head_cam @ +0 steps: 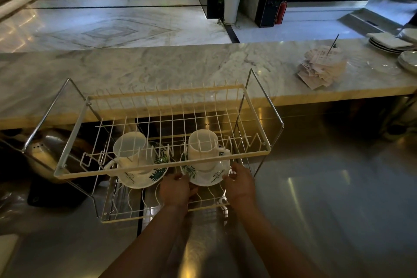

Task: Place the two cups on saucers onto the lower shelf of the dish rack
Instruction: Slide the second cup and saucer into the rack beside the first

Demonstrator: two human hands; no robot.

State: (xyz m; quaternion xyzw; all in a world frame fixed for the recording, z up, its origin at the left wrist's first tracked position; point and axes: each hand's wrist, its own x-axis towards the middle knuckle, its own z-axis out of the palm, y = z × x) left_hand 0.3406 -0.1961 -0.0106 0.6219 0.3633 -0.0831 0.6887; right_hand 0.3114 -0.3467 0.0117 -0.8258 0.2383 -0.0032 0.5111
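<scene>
A two-tier white wire dish rack (74, 124) stands on a steel counter. On its lower shelf (126, 216) sit two white cups on leaf-printed saucers. The left cup (129, 150) rests on its saucer (140, 179), untouched. The right cup (203, 149) stands on its saucer (206, 176), seen through the upper tier's wires. My left hand (174, 189) grips that saucer's left rim and my right hand (239, 184) grips its right rim.
A marble counter (158, 67) runs behind the rack, with a spike of paper slips (320, 67) and stacked plates (392, 43) at the far right. A metal kettle (45, 151) lies left of the rack. Steel counter (327, 187) extends to the right.
</scene>
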